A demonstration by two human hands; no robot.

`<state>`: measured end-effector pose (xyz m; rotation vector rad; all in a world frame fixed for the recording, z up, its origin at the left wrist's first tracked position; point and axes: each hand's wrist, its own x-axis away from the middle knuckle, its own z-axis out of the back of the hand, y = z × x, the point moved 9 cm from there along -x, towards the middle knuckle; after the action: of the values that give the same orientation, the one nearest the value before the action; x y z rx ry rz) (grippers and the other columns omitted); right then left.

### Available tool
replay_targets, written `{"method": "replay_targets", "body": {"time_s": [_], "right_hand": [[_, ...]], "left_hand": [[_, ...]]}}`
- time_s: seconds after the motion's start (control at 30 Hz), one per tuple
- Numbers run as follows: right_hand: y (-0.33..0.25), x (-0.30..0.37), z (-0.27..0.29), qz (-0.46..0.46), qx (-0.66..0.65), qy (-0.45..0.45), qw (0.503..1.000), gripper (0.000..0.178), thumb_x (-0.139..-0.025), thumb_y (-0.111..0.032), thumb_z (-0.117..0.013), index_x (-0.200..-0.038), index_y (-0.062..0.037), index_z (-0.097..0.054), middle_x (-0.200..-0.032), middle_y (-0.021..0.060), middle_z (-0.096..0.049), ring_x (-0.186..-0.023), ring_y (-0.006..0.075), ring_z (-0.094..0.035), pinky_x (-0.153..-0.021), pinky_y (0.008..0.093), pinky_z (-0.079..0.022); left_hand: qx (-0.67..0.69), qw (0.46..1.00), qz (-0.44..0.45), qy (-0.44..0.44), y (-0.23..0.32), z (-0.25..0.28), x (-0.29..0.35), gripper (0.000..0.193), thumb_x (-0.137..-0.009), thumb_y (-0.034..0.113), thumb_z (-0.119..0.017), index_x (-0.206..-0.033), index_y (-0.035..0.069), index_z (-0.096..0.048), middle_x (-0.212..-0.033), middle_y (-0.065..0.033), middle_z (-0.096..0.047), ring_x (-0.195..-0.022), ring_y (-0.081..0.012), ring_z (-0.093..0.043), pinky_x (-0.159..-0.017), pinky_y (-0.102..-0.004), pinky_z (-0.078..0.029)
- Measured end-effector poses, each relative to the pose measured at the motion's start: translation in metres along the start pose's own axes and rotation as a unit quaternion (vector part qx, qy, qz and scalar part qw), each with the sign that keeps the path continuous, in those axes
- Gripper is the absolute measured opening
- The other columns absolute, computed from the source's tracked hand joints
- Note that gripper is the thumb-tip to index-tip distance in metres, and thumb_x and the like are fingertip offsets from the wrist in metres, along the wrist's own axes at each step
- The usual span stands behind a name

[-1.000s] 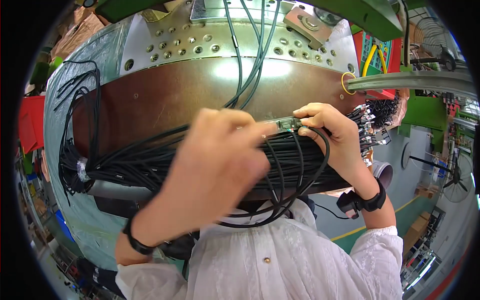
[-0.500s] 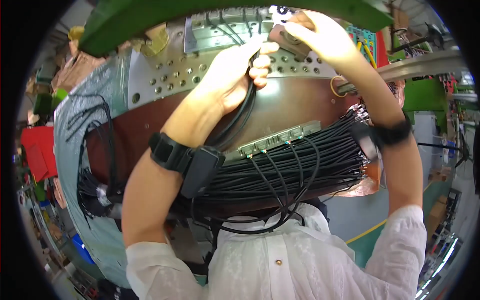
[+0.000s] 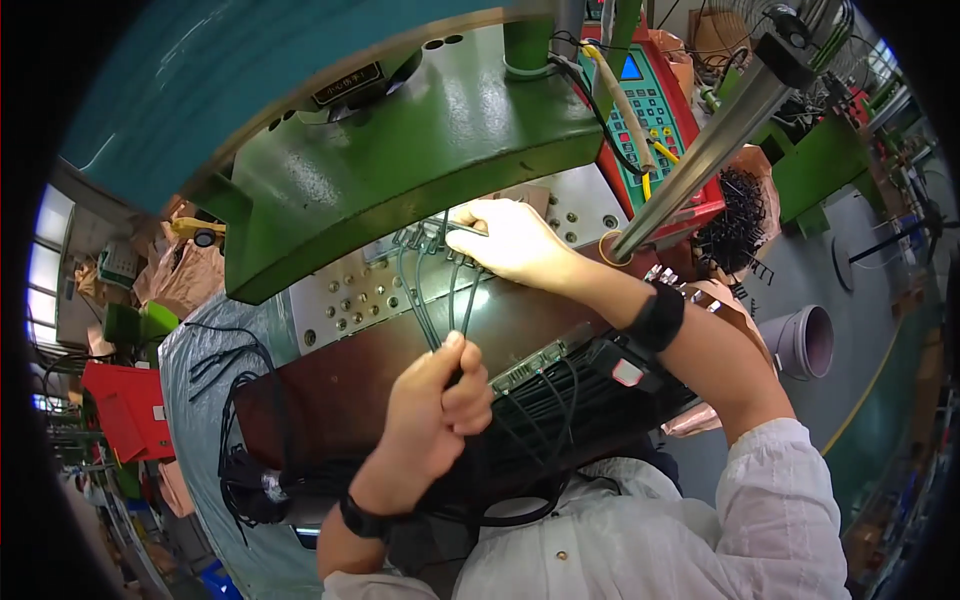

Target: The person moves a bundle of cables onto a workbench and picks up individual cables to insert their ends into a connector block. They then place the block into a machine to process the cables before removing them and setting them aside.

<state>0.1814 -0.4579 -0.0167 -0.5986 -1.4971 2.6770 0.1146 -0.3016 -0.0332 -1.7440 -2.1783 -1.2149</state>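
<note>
Several black cables (image 3: 417,292) fan out from a metal mold block (image 3: 425,240) under the green press. My left hand (image 3: 445,395) is closed around them on the near side, drawing them together in its fist. My right hand (image 3: 515,242) is at the right part of the mold block, thumb and fingers pinched together. What lies between those fingertips is too small and partly hidden. A second metal strip (image 3: 530,368) with cables plugged into it lies nearer to me, right of my left hand.
The green press frame (image 3: 420,190) overhangs the block. At the right stand a red control box (image 3: 690,195) with keypad and a slanting metal post (image 3: 700,150). A dark cable bundle (image 3: 262,490) lies on the left; a bucket (image 3: 800,340) is on the floor.
My view has tilted up toward the press. The left hand has come back toward me, away from the block, still gripping cables. My right hand is now lower, against the block's right part.
</note>
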Motion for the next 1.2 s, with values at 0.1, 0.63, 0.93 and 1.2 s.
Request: {"method": "replay_targets", "body": {"time_s": [0.1, 0.63, 0.93, 1.2], "right_hand": [[-0.007, 0.014, -0.003, -0.038, 0.008, -0.128, 0.991, 0.030, -0.082, -0.034, -0.057, -0.090, -0.0062, -0.066, -0.075, 0.0128, -0.065, -0.075, 0.0289, -0.063, -0.071, 0.0348, -0.049], [-0.026, 0.043, -0.020, 0.077, 0.293, -0.146, 0.942, 0.029, -0.079, -0.029, -0.063, -0.102, -0.0105, -0.062, -0.090, 0.0063, -0.063, -0.083, 0.0257, -0.061, -0.068, 0.0348, -0.049], [-0.050, 0.109, -0.016, 0.129, 0.162, -0.219, 0.953, 0.025, -0.075, -0.020, -0.066, -0.095, -0.0064, -0.063, -0.090, 0.0074, -0.060, -0.083, 0.0272, -0.058, -0.073, 0.0359, -0.048], [-0.057, 0.017, -0.018, 0.124, 0.188, -0.133, 0.965, 0.018, -0.081, -0.014, -0.058, -0.095, -0.0043, -0.063, -0.091, 0.0100, -0.063, -0.084, 0.0264, -0.058, -0.074, 0.0367, -0.047]], "left_hand": [[0.033, 0.999, 0.022, -0.010, -0.003, 0.014, 0.047, 0.033, -0.097, 0.031, -0.036, -0.068, 0.015, -0.035, -0.047, 0.0055, -0.025, -0.038, -0.0076, -0.024, -0.039, -0.0226, -0.025], [0.037, 0.745, -0.431, 0.507, 0.226, 0.321, 0.272, 0.057, -0.095, 0.045, -0.038, -0.110, -0.008, -0.050, -0.081, -0.0078, -0.061, -0.062, -0.0134, -0.052, -0.059, -0.0208, -0.041], [-0.357, 0.933, 0.047, 0.005, -0.008, 0.050, 0.050, 0.046, -0.097, 0.031, -0.035, -0.108, -0.009, -0.056, -0.087, -0.0165, -0.065, -0.074, -0.0199, -0.064, -0.069, -0.0260, -0.052], [-0.023, 0.997, 0.068, -0.039, -0.050, -0.019, 0.003, 0.043, -0.097, 0.035, -0.038, -0.115, -0.004, -0.047, -0.075, -0.0095, -0.062, -0.062, -0.0155, -0.057, -0.058, -0.0256, -0.047]]}}
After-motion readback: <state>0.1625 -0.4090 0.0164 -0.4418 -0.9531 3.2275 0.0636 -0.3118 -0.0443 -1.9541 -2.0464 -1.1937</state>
